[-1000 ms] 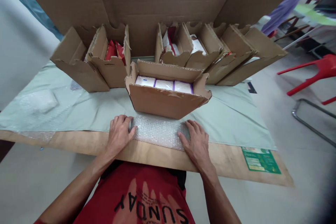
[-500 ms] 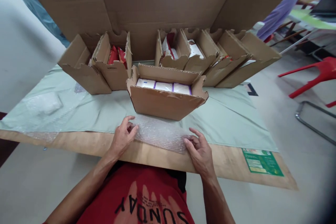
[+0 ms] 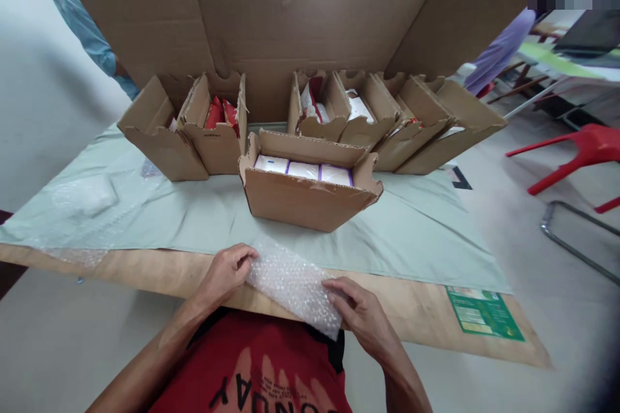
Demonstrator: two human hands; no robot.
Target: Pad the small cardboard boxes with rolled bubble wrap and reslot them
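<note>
A folded piece of bubble wrap (image 3: 293, 285) is lifted off the wooden table edge (image 3: 416, 310), held between both hands. My left hand (image 3: 223, 274) pinches its left end with curled fingers. My right hand (image 3: 361, 317) grips its right end, thumb on top. Just beyond stands an open cardboard box (image 3: 305, 197) holding three white packs with purple edges (image 3: 303, 170).
A pale green sheet (image 3: 203, 219) covers the table. Several open cardboard boxes (image 3: 194, 135) with red and white packs line the back, under a big cardboard panel (image 3: 290, 6). More bubble wrap (image 3: 84, 197) lies at left. A green label (image 3: 484, 313) and a red chair (image 3: 576, 155) are at right.
Both hands went from lying flat on the bubble wrap to gripping its ends, and they lifted it off the table toward my body.
</note>
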